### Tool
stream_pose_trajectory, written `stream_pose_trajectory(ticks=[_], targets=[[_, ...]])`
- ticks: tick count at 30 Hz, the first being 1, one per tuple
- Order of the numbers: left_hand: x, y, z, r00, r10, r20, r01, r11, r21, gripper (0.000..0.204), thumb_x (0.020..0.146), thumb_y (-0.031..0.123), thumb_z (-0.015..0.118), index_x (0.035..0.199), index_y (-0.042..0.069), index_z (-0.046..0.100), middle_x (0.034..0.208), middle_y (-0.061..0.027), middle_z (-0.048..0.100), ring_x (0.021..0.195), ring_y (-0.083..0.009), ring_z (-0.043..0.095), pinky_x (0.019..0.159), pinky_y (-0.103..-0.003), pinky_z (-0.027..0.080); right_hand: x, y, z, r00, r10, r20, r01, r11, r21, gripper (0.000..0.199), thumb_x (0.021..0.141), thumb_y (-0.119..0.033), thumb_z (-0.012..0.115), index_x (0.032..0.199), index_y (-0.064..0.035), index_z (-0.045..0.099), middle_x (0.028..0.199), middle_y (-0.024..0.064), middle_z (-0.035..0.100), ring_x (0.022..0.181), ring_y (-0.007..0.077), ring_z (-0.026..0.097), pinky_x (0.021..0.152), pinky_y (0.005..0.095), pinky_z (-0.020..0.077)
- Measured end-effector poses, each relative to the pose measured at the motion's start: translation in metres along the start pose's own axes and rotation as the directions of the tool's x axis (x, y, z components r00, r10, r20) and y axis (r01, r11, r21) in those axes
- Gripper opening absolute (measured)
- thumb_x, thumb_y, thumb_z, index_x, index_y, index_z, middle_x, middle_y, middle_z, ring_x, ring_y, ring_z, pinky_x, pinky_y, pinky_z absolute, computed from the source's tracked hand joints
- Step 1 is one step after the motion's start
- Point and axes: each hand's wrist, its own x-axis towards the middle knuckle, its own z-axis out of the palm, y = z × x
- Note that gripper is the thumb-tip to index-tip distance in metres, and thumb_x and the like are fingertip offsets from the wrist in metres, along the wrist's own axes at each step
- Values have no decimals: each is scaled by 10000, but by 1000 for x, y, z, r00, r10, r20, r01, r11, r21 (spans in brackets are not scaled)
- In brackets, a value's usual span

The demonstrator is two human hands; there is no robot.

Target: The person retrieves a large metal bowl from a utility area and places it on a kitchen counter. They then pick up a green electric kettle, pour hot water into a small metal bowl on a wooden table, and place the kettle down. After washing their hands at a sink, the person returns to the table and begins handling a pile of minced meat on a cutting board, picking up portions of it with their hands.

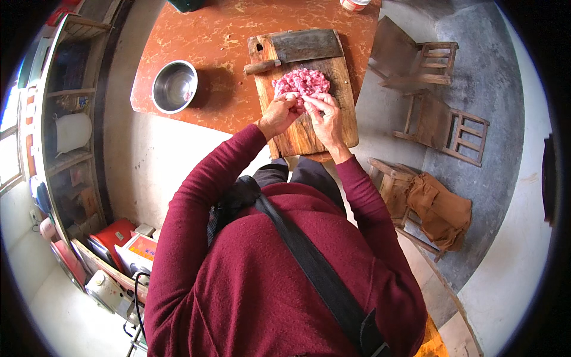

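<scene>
A pile of pink minced meat (302, 77) lies on the wooden cutting board (346, 122) in front of me. At the pile's near edge, my left hand (278, 116) is closed, with its thumb and fingers pinched on a bit of the meat. Close beside it, my right hand (325, 121) pinches with thumb and forefinger at the same small bit; the fingers partly hide it. Beyond the pile, a cleaver (306, 46) lies flat across the board's far end, its wooden handle pointing left.
A steel bowl (159, 89) stands left of the board on the reddish-brown table (214, 35). A white and red tub (355, 5) is at the far edge. Wooden chairs (433, 122) line the right side, one with a brown cloth (440, 208). Shelves (71, 92) stand at left.
</scene>
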Motion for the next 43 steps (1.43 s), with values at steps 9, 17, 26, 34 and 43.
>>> stream_pose_trajectory(ticks=[9, 17, 26, 34, 43], targets=[[-3, 0, 5, 999, -44, -11, 42, 989, -145, 175, 912, 178, 439, 967, 52, 547, 882, -19, 569, 777, -155, 538, 802, -320, 459, 2, 1, 21, 988, -118, -102, 109, 990, -87, 325, 894, -155, 448, 1182, -16, 501, 1191, 162, 487, 1085, 298, 440, 943, 376, 332], [-24, 8, 43, 994, -105, -34, 101, 989, -112, 351, 927, 269, 373, 1186, 47, 452, 1198, -104, 490, 1103, -234, 466, 967, -373, 353, 14, -2, 21, 955, -287, 67, 280, 810, -515, 417, 914, -274, 358, 1262, -54, 421, 1316, 143, 397, 1269, 301, 281, 1048, 460, 141], [-34, 15, 54, 997, -6, 75, 1, 997, 73, 467, 932, 365, 269, 1230, 37, 416, 1263, -128, 442, 1143, -256, 437, 1007, -390, 307, 18, -22, 23, 903, -399, 158, 416, 904, -100, 407, 912, -293, 387, 1267, -102, 442, 1322, 100, 408, 1287, 279, 272, 1058, 443, 138], [-28, 16, 45, 985, -82, 149, 109, 977, -182, 461, 930, 368, 292, 1251, 56, 403, 1267, -106, 442, 1160, -233, 424, 1011, -385, 295, 4, -25, 22, 914, -368, 172, 386, 918, -87, 416, 920, -273, 373, 1287, -82, 417, 1352, 87, 373, 1315, 277, 208, 1065, 449, 84], [-27, 20, 29, 978, -108, 179, 127, 987, -100, 333, 930, 268, 367, 1100, -2, 460, 1090, -155, 540, 1006, -253, 532, 927, -401, 420, 30, 17, 2, 936, 349, 43, -345, 891, 295, 506, 907, -417, 384, 1206, -19, 471, 1175, 218, 503, 1160, 312, 436, 1004, 439, 268]])
